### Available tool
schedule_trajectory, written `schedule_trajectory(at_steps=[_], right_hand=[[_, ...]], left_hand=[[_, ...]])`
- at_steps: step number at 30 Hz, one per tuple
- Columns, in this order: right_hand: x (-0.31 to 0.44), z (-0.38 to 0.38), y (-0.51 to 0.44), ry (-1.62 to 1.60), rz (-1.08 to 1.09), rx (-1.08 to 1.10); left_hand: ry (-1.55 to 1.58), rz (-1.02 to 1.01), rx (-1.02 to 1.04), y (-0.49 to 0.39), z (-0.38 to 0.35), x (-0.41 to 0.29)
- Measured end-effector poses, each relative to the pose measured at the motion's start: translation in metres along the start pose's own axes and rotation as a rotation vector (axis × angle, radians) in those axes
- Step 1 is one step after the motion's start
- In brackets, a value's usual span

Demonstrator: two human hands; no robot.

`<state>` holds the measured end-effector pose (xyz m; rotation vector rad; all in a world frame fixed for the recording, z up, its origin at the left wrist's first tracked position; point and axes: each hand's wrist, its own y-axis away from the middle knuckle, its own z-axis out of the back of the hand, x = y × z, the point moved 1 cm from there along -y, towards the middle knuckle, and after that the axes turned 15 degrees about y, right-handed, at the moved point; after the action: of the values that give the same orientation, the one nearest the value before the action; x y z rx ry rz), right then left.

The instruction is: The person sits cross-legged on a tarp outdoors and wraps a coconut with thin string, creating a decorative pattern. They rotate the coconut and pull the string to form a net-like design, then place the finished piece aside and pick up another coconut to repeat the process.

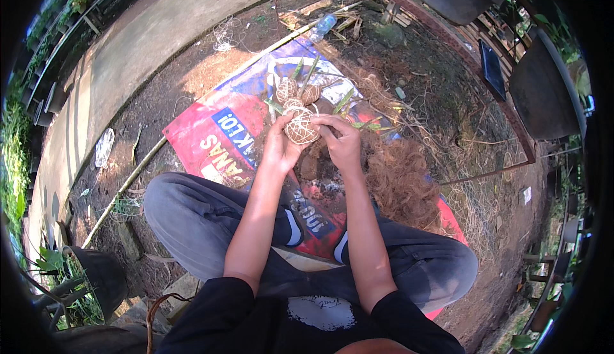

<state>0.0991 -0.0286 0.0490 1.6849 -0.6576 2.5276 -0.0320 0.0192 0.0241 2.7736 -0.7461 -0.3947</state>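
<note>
My left hand [280,148] cups the underside and left of a brown fibre ball [301,128] wound with white string. At the ball's upper right, the fingers of my right hand [341,138] are pinched together at the white string. Just beyond the held ball, several similar string-wrapped balls [287,89] lie close together, with long green leaves [309,73] around them. A heap of loose brown fibre [403,186] lies to the right of my right forearm. Dark soil or crumbs lie beneath my hands, on a red and blue printed banner [192,135].
A bamboo pole [268,49] runs along the banner's far edge. Beyond it lie a plastic bottle [324,25] and tangled white string [225,35]. A rusty metal frame [511,119] with dark planters [542,85] and a phone-like dark slab [491,70] stands at right. A black pot [100,277] is at lower left.
</note>
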Motion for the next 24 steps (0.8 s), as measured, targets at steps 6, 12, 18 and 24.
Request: schedule_trajectory(at_steps=[6,12,18,24], right_hand=[[0.008,-0.006,0.001,-0.287,-0.134,0.043],[0.004,-0.018,0.004,-0.033,0.049,-0.013],[0.015,-0.009,0.003,0.219,0.213,-0.105],[0.02,-0.002,0.001,0.281,0.249,-0.125]], left_hand=[[-0.075,-0.188,0.042,-0.001,-0.003,0.001],[0.027,-0.207,0.088,-0.001,0.001,-0.009],[-0.294,-0.334,0.061,0.006,-0.019,-0.008],[-0.215,-0.219,0.05,0.01,-0.019,-0.013]])
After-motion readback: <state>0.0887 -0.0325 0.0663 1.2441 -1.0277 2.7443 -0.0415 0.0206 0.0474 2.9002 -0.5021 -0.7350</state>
